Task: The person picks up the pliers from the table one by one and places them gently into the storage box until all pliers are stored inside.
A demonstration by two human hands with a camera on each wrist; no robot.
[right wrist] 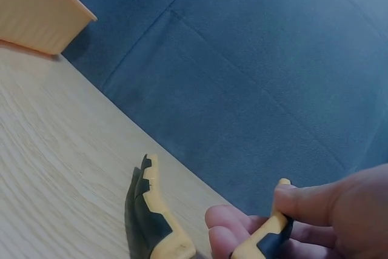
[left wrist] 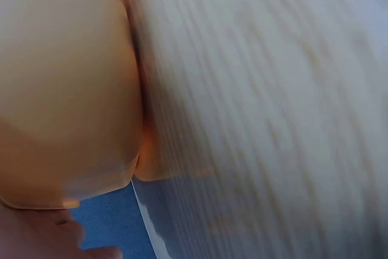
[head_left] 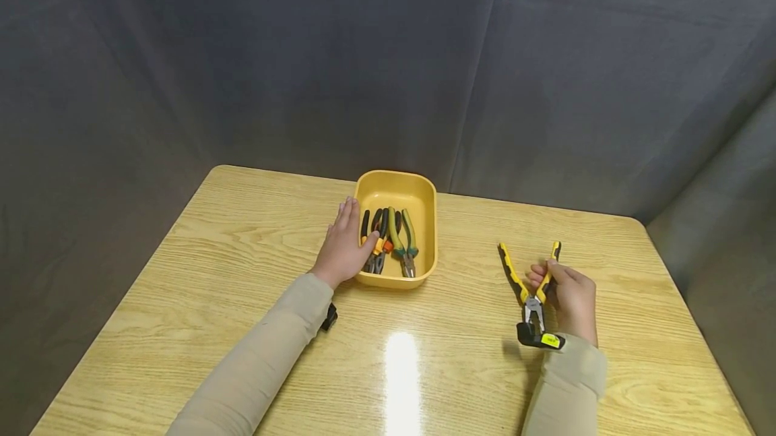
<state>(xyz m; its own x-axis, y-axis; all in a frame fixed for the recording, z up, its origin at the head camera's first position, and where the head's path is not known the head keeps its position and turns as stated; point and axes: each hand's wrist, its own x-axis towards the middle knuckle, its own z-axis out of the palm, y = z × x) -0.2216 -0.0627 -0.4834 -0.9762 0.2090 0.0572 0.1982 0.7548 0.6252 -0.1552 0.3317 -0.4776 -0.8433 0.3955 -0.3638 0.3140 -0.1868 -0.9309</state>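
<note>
A yellow tray stands at the table's middle and holds several pliers with black, orange and green handles. My left hand rests flat against the tray's left wall with straight fingers and the thumb over the rim. The left wrist view is blurred and shows only the tray wall and the wood. My right hand grips one handle of the yellow-and-black pliers at the right; their handles spread apart and point away from me. In the right wrist view my fingers curl round one handle, and the other handle lies free.
The wooden table is backed by a dark grey curtain on all sides. A glare patch lies on the wood near me. The tray's corner shows at the upper left of the right wrist view.
</note>
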